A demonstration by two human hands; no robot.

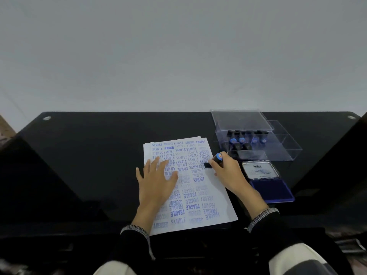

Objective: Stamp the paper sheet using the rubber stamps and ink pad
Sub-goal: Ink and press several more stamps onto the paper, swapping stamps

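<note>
**Stamp poised at crowded sheet's right edge**

Pictured from above: left hand (156,176) spread flat, fingers straight, pressing down on the paper sheet (206,197) atop a thin stack on a black glass table (89,155). Right hand (228,171) curled around a rubber stamp (215,159), blue-capped handle tilted up and away, black base pointing toward the sheet's right margin; whether the base touches the paper, impossible to tell. Sheet already thick with blue impressions: SAMPLE, AMENDED, FRAGILE, AIR MAIL, some upside down, some faint. Just right of the sheet, the ink pad (271,188), lid open, blue surface exposed. Beyond it, a clear plastic case (278,153) holding more stamps (241,139), handles up.

Judged step in hand: bringing an inked stamp down on the page. Best done by levelling the base first, since a tilted stamp likely prints one edge only, as the paler marks suggest. Worth choosing a bare patch, scarce here, perhaps along the lower right margin. Straight down, firm even pressure, no rocking, straight lift. Flat palm best kept in place to stop the top sheet sliding or lifting with the stamp.
</note>
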